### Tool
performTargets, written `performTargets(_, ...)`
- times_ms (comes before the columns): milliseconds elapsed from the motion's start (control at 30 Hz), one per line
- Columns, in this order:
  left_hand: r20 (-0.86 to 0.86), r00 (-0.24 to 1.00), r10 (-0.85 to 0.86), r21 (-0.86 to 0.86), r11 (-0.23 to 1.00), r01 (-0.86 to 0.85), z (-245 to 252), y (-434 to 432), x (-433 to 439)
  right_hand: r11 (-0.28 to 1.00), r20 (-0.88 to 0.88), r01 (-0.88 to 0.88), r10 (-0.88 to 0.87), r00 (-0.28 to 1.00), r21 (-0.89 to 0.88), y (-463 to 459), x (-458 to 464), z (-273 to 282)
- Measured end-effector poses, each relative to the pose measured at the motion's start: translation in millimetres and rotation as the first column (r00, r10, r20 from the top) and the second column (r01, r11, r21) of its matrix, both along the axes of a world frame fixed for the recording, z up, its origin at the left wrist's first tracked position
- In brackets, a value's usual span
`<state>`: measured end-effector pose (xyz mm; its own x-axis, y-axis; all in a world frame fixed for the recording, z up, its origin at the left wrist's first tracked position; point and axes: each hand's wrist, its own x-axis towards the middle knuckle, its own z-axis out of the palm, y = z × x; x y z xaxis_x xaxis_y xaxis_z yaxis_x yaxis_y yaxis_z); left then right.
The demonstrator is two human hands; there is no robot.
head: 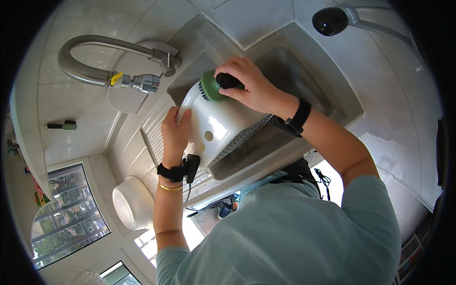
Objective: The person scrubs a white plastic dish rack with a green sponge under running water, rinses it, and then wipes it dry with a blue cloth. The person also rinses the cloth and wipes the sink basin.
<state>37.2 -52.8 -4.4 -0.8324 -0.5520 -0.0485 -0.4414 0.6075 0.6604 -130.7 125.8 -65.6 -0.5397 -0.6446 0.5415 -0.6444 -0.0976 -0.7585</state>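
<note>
A glossy white container [222,123] with round holes in one wall and a grey patterned, mesh-like face leans over the sink. My left hand [176,135] grips its left edge, thumb on the white outer face. In my right hand [249,83] is a green scrub brush [211,86] with a black knob, its dark bristles against the container's upper end. The stone-like sink [320,96] lies beneath and to the right. The container's inside is hidden from view.
A curved metal faucet [96,41] with a chrome spray head [146,83] reaches over from the upper left. Ribbed drainboard [158,140] lies left of the container. A whitish round tub [131,203] stands at the lower left. A black knob-ended handle [330,21] shows at the upper right.
</note>
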Motion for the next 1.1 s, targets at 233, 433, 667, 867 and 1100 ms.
performTargets(233,-0.029,0.998,0.050,0.207,0.977,-0.043,-1.6,-18.1,-5.3,0.949,-0.071,0.231,-0.221,0.973,0.216,1.4,-6.3,-28.5)
performTargets(433,-0.028,1.000,0.002,0.405,0.914,0.010,-4.5,-24.8,-1.5,0.999,-0.171,0.029,-0.032,0.985,-0.020,3.2,-13.5,-22.4)
performTargets(667,0.000,1.000,0.022,0.427,0.904,-0.019,-2.8,-26.7,-5.1,0.994,-0.150,0.025,-0.008,0.989,0.108,5.6,-26.5,-16.5)
performTargets(867,-0.012,1.000,0.018,0.418,0.908,-0.011,0.6,-24.8,-5.9,0.815,-0.252,0.318,-0.218,0.943,0.485,16.1,-42.4,-30.6)
performTargets(1100,0.026,1.000,0.007,0.444,0.896,-0.017,-6.0,-36.0,-10.6,0.999,-0.207,-0.048,0.050,0.977,0.019,10.9,-48.0,-47.0)
